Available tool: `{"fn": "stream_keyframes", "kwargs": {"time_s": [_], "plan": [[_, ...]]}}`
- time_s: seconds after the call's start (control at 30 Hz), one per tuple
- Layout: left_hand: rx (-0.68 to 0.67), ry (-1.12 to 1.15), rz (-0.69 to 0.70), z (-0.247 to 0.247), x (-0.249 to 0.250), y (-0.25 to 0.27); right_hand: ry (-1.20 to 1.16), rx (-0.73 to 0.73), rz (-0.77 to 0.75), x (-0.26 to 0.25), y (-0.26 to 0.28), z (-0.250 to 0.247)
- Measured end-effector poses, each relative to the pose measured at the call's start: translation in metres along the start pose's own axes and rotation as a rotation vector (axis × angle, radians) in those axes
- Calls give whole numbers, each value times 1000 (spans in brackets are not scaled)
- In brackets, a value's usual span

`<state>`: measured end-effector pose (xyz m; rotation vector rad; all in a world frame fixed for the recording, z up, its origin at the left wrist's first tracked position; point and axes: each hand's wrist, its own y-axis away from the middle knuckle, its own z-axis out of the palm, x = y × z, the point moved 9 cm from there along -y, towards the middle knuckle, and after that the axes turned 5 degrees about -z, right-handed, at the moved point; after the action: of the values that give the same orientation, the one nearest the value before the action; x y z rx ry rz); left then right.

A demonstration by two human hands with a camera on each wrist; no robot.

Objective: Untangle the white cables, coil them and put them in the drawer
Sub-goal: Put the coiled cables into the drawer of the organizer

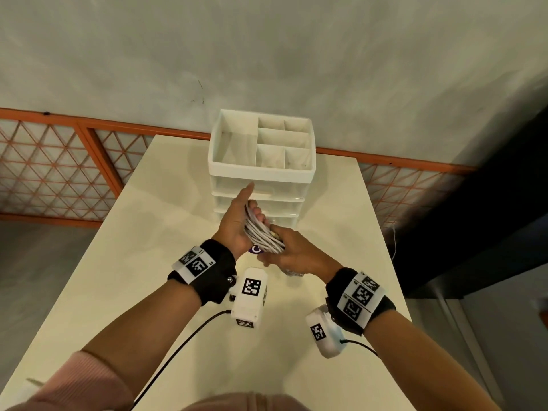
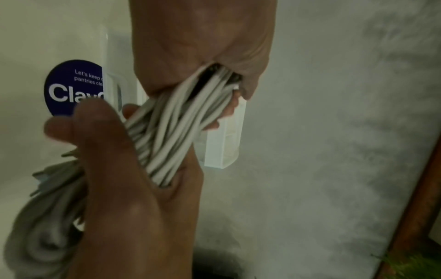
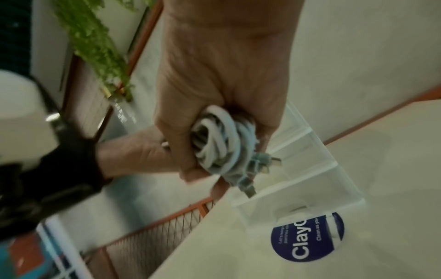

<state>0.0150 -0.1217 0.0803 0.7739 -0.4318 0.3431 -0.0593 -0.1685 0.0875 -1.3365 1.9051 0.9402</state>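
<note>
A bundle of white cables (image 1: 262, 232) is held between both hands just in front of the white drawer unit (image 1: 261, 173). My left hand (image 1: 237, 215) wraps its fingers round the upper part of the cables (image 2: 171, 128), thumb pointing toward the unit. My right hand (image 1: 296, 252) grips the lower, coiled end (image 3: 222, 143), where several plugs stick out. Beneath the hands stands a clear pulled-out drawer (image 3: 307, 166) with a round blue sticker (image 1: 255, 249) on its front.
The unit stands at the far end of a cream table (image 1: 148, 262) and carries an open divided tray (image 1: 299, 170) on top. An orange lattice railing (image 1: 59, 167) runs behind the table. A dark wall is at the right, a green plant (image 3: 95, 37) off to one side.
</note>
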Motion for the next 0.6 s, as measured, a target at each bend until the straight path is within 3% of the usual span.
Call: {"fn": "stream_keyframes", "kwargs": {"time_s": [0.1,0.2,0.43,0.6], "plan": [[115,3,15,-13,-4,-10,217,-16,-40,-3,0,6],[145,20,-48,-24,-13,-23,431,-17,-68,0,-2,7],[15,-82,-143,-19,-24,-51,-10,-27,28,39,-14,0],[84,-181,-88,-36,-7,-77,-99,-5,116,85,-13,-14]]}}
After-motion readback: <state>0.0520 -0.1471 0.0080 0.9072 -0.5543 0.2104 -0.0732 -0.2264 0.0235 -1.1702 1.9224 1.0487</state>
